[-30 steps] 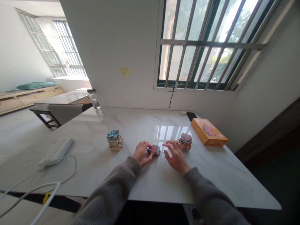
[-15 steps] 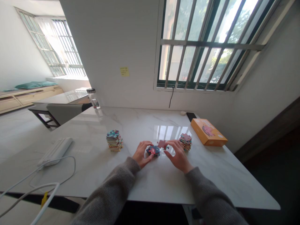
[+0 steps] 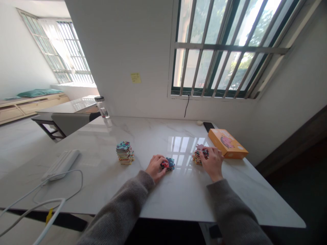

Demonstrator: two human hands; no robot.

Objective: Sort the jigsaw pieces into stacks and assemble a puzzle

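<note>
My left hand [image 3: 156,168] curls round the near-left side of a small stack of jigsaw puzzle pieces [image 3: 170,164], dark blue with red on top. Its thumb and fingers grip the stack, partly covering it. To the right, my right hand [image 3: 213,161] is closed at the top of a taller stack of puzzle pieces [image 3: 196,158]. A pinkish puzzle piece [image 3: 200,147] lies at its fingertips, and the hand hides the stack's right side. Further left stands another tall stack of puzzle pieces [image 3: 125,153], touched by neither hand.
An orange box [image 3: 233,149] lies right of my right hand, with a black phone [image 3: 208,127] behind it. A white power strip [image 3: 61,165] with cables is at the left. A clear bottle [image 3: 102,108] stands at the back-left edge of the white table [image 3: 176,200].
My right hand has moved right, carrying the pink puzzle piece from beside the small stack to the right-hand stack. My left hand has closed more tightly round the small stack.
</note>
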